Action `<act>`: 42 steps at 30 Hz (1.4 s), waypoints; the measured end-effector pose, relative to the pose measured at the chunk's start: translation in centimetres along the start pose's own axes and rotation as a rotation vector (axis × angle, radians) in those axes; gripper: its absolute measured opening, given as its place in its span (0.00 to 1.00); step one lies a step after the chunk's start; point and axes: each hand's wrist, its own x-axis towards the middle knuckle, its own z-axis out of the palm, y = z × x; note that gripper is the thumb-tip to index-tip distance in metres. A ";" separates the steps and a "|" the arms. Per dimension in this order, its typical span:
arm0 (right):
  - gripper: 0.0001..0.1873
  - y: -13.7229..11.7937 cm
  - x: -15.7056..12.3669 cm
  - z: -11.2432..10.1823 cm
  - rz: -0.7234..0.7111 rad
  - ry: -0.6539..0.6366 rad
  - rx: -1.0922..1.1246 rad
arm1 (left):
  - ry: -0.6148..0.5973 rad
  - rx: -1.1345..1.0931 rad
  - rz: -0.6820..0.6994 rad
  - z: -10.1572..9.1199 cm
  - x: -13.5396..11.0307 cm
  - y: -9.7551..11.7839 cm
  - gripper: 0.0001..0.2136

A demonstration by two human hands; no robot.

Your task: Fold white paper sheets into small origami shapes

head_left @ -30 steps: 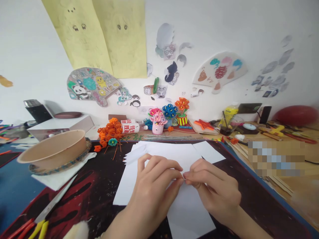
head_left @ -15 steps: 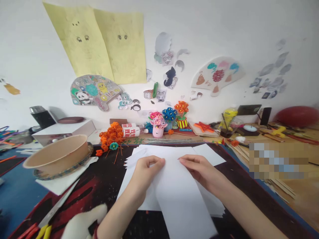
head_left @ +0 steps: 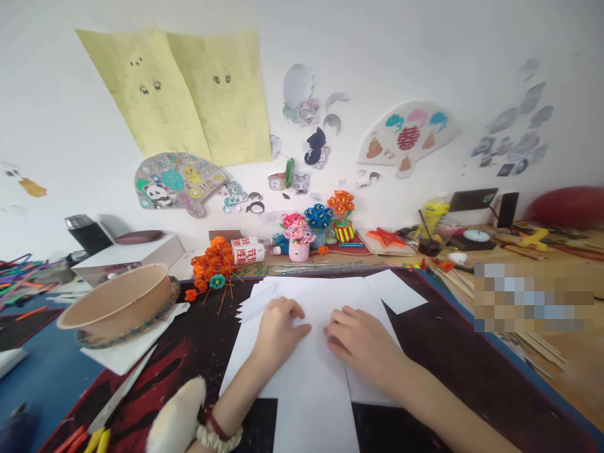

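from the head view, a person's two bare hands are over a desk with a dark mat. a long white sheet lies in the middle, on a stack of white paper, its near end running past the stack toward the person. the left hand is above the sheet, thumb and fingers apart. the right hand is just beside it, fingers curled; i cannot tell whether they pinch anything. to the left are scissors and a tan basin; behind, orange flowers.
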 end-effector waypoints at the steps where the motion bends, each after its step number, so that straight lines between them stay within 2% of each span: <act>1: 0.04 -0.2 -0.1 0.5 -0.025 0.010 -0.077 | -0.003 0.023 -0.030 -0.2 0.2 0.3 0.04; 3: 0.05 -0.2 -0.2 1.5 -0.063 0.052 -0.199 | -0.079 0.040 -0.106 -0.6 0.8 1.0 0.02; 5: 0.07 -0.2 -0.3 2.4 -0.092 0.109 -0.289 | -0.254 0.017 -0.186 -0.7 1.6 1.6 0.11; 8: 0.11 -0.2 -0.4 3.3 -0.125 0.178 -0.349 | -0.462 -0.020 -0.281 -0.6 2.7 2.2 0.12; 12: 0.11 -0.5 -0.6 3.8 -0.145 0.207 -0.343 | -0.597 0.013 -0.350 -0.7 3.4 2.4 0.09; 17: 0.13 -1.0 -0.9 3.7 -0.147 0.245 -0.345 | -0.708 0.098 -0.378 -0.8 3.5 2.3 0.09; 20: 0.13 -1.4 -1.1 3.5 -0.093 0.279 -0.340 | -0.763 0.157 -0.400 -0.7 3.5 2.4 0.10; 23: 0.13 -1.7 -1.3 3.5 -0.046 0.258 -0.326 | -0.799 0.195 -0.408 -0.6 3.6 2.4 0.14; 30: 0.16 -2.1 -1.5 3.1 -0.063 0.187 -0.336 | -0.834 0.250 -0.429 -1.0 3.4 1.8 0.15; 42: 0.17 -2.0 -1.7 2.9 -0.088 0.151 -0.357 | -0.806 0.318 -0.498 -4.2 2.1 0.4 0.15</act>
